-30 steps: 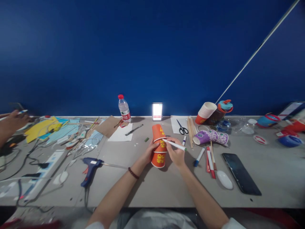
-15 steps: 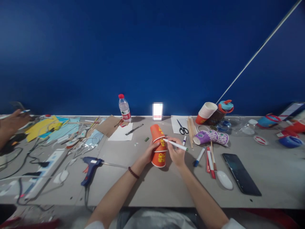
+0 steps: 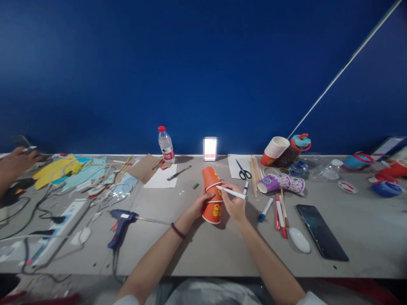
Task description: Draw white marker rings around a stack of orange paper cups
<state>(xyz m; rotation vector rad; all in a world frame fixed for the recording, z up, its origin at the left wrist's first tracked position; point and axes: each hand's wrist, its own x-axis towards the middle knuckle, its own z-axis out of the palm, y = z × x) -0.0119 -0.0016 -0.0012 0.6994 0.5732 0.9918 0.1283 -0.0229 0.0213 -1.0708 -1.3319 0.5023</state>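
The left hand (image 3: 199,202) grips the orange cups (image 3: 213,196) at table centre; the right hand (image 3: 234,204), at their three o'clock, pinches a marker (image 3: 232,193). Brace the cups firmly, marking slowly.

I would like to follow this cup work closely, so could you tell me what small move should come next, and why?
Probably a short stroke of the pen along the white band where the stacked orange cups meet. The right hand holds the pen with its tip at that band, and the left hand grips the cups from the other side, steadying them on the table.
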